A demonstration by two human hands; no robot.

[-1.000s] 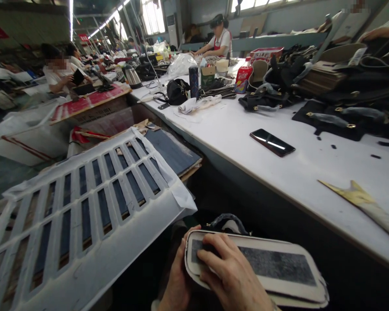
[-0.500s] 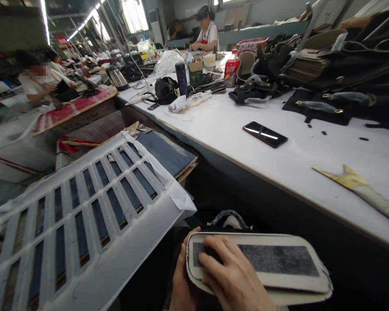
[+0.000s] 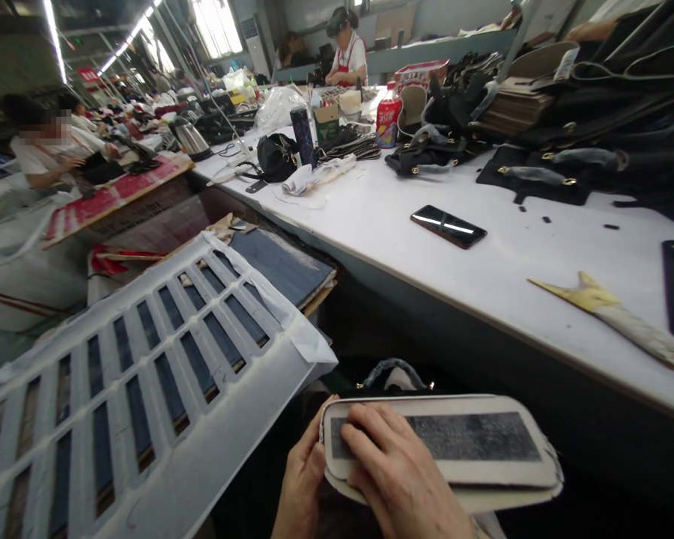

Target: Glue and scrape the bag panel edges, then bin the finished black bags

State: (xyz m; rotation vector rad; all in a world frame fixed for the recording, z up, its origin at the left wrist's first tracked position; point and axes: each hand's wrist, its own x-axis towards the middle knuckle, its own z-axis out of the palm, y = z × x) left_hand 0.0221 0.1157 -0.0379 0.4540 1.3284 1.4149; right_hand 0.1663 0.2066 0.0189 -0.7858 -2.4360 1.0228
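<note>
An unfinished handbag rests low in front of me, its long cream oval panel with a dark grey strip facing up. Around the panel's left end, my left hand is closed, fingers behind the edge and thumb near the front corner. My right hand lies across the left half of the panel, its bent fingertips pressing on the strip and its lower fingers at the near edge. A plastic-wrapped handle with gold-coloured fittings shows behind the panel.
A grey slatted plastic rack stands on the left. The white table holds a phone, a yellow-tipped tool, a red bottle and black bag parts. Co-workers sit farther back.
The view has shifted slightly, so the table things appear farther left. My left thumb now shows against the near corner of the panel. The right hand keeps nearly the same place on the bag.
</note>
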